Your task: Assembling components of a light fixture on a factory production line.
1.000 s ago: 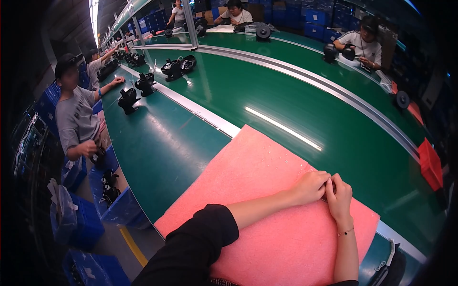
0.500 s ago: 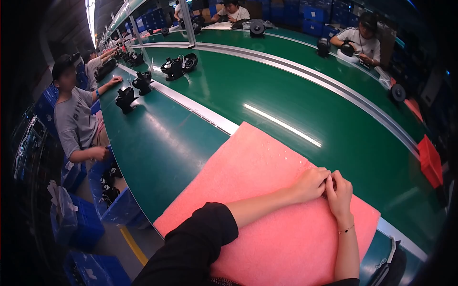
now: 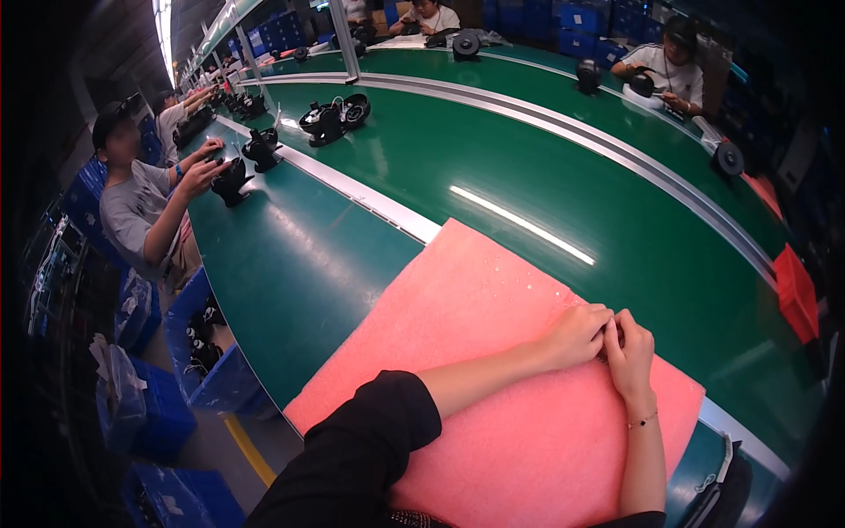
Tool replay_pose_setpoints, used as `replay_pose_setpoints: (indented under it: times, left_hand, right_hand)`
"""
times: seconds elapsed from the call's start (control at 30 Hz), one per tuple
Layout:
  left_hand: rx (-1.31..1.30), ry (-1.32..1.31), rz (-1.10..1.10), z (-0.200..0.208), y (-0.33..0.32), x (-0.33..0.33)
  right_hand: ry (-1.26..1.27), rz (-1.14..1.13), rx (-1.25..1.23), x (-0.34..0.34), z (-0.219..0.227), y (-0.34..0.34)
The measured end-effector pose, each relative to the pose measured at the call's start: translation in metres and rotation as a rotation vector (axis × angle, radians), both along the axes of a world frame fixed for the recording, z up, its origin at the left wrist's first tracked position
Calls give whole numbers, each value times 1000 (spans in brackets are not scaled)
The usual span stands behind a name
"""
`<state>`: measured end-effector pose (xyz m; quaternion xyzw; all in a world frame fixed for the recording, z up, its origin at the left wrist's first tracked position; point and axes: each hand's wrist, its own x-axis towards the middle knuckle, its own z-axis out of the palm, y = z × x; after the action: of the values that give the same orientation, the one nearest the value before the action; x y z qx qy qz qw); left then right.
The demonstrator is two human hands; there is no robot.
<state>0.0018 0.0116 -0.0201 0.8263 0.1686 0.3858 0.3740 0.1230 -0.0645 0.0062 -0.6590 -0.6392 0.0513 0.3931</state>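
Note:
A pink foam sheet (image 3: 493, 352) lies on the green worktop in front of me, and both my forearms rest over it. My left hand (image 3: 576, 336) reaches across to the right, its fingers bent and closed. Right beside it is my right hand (image 3: 630, 352), wearing a thin bracelet, with fingers curled and tips meeting those of the left. Whatever the fingertips pinch, if anything, is hidden between the hands. A few tiny shiny bits (image 3: 529, 286) dot the foam near its far edge.
A green conveyor (image 3: 528, 176) runs beyond a metal rail. Black fan-like assemblies (image 3: 333, 121) stand on it and on the bench at left. A red bin (image 3: 795, 295) sits at right. Blue crates (image 3: 154, 405) stand on the floor at left. Co-workers sit along both sides.
My hands stay together over the foam, with only a slight shift of the fingers. The co-worker at left has raised a hand to the black assembly on the bench.

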Motion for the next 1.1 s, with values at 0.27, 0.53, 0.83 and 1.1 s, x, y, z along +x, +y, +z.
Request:
replay_pose_setpoints:
  times: [0.27,0.53,0.83,1.1]
  left_hand:
    - [15,6,3,0,0,0]
    - [16,12,12,2,-1,-1]
    - [12,18,6,2,-1,-1]
    - [11,19,5,3,-1,-1]
  right_hand:
    - [-12,5,-1,-1,2,0]
    - [-12,6,8,0,1,0]
    - [1,6,1,-2,4,-1]
    - [-16,2,-5,-1,2,-1]
